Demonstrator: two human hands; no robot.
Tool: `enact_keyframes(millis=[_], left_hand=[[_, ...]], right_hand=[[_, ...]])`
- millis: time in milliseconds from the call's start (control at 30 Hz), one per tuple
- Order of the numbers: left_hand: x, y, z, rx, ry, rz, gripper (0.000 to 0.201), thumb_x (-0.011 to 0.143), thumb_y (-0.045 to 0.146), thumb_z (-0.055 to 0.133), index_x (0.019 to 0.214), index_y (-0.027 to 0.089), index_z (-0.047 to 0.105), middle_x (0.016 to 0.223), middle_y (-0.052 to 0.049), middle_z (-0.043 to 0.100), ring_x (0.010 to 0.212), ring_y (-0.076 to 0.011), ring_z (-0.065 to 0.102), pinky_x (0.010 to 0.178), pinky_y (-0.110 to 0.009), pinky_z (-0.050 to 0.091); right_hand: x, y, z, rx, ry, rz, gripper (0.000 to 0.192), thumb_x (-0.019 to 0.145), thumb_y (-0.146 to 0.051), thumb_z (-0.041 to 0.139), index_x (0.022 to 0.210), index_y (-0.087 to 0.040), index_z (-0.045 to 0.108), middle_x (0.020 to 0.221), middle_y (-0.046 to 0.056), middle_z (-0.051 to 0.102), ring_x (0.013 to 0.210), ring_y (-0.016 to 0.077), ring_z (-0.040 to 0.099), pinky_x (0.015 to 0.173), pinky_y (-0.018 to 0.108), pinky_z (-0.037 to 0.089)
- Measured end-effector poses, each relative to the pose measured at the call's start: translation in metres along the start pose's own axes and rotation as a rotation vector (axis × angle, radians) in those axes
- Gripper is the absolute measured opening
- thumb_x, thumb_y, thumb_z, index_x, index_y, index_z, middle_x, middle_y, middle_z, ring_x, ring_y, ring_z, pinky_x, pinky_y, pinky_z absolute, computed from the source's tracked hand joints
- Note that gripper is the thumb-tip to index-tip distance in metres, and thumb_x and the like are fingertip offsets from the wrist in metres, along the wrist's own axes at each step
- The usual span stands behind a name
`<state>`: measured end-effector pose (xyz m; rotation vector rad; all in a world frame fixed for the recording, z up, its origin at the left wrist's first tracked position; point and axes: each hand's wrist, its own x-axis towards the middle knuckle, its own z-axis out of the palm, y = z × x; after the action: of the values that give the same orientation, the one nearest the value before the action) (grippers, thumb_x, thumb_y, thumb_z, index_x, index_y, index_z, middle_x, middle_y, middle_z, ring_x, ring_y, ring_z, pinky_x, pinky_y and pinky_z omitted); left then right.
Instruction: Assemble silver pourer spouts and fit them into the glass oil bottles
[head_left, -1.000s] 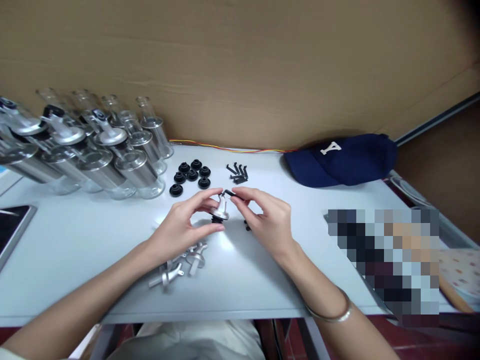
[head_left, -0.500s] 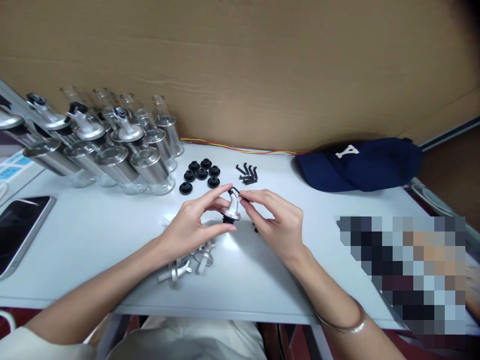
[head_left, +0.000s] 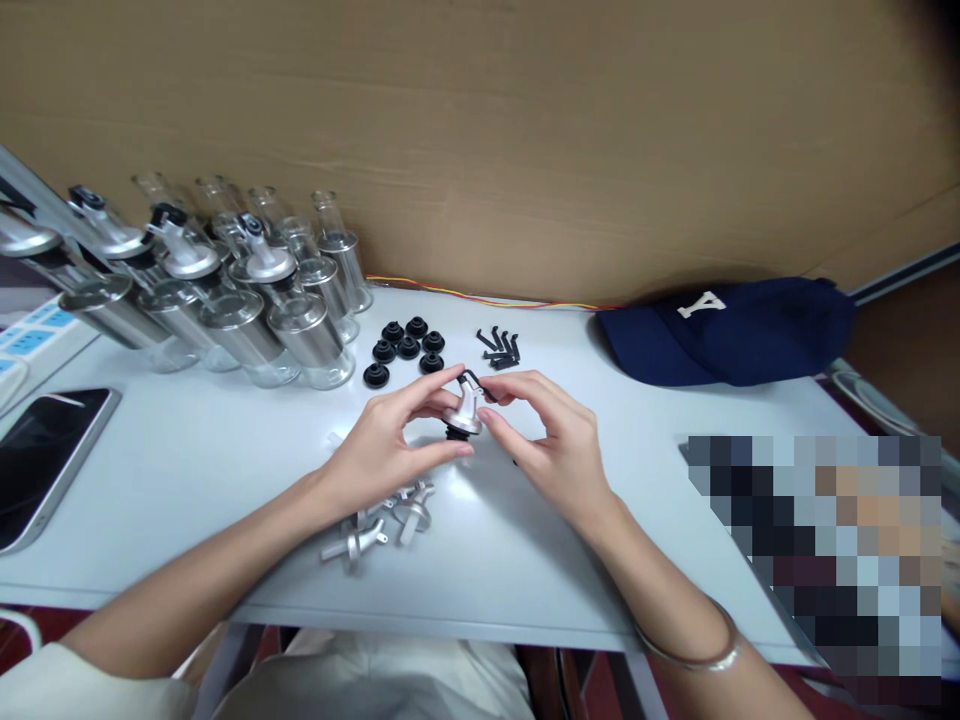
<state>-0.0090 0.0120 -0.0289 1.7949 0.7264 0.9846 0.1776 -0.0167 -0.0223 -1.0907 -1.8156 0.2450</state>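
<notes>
Spout: silver pourer with a black base, pinched upright just above the table, long axis tilted slightly toward 1 o'clock.
Left hand: closed on the spout — index on its top, thumb under the flange, from the 8 o'clock side.
Right hand: fingertips closed on a small black clip at the spout's tip, coming in from 3 o'clock; thumb against the spout body.
Key relation: clip sits at 12 o'clock of the spout, right hand nearer to it, left hand only steadying from below and left.
Spare spouts: loose silver pile at 6 o'clock of the left hand, lying flat, near the wrist.
Plugs: black round pieces in a cluster at 11 o'clock, near.
Clips: small black heap at 12 to 1 o'clock, just past the fingertips.
Bottles: glass and metal, packed at 10 o'clock; some already capped with spouts.
Phone: face up at 9 o'clock, well apart.
Cap: navy, at 2 o'clock — clear of the hands.
Surface: pale, smooth, glossy; bare stretch between hands and near edge.
Backdrop: cardboard wall close behind the table.
</notes>
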Motion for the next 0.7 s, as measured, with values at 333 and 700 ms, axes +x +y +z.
enact_keyframes(millis=[333,700], left_hand=[[0.001,-0.0007,0.0007,0.053,0.058,0.022,0.056,0.078,0.025,0.072,0.13,0.019,0.052,0.097,-0.004,0.069,0.088,-0.014,0.065,0.087,-0.027,0.054],[0.0001,-0.0009,-0.0001,0.055,0.046,0.027,0.056,0.076,0.024,0.074,0.127,0.018,0.053,0.094,-0.004,0.069,0.085,-0.0139,0.064,0.085,-0.029,0.054]], right_hand=[[-0.0016,0.0035,0.001,0.087,-0.124,0.005,0.047,0.083,-0.029,0.067,0.128,-0.023,0.055,0.099,0.008,0.062,0.086,0.0185,0.061,0.078,0.036,0.054],[-0.0029,0.0068,0.002,0.128,-0.075,-0.045,0.045,0.082,-0.028,0.069,0.125,-0.022,0.058,0.086,0.004,0.061,0.075,0.0156,0.059,0.071,0.032,0.054]])
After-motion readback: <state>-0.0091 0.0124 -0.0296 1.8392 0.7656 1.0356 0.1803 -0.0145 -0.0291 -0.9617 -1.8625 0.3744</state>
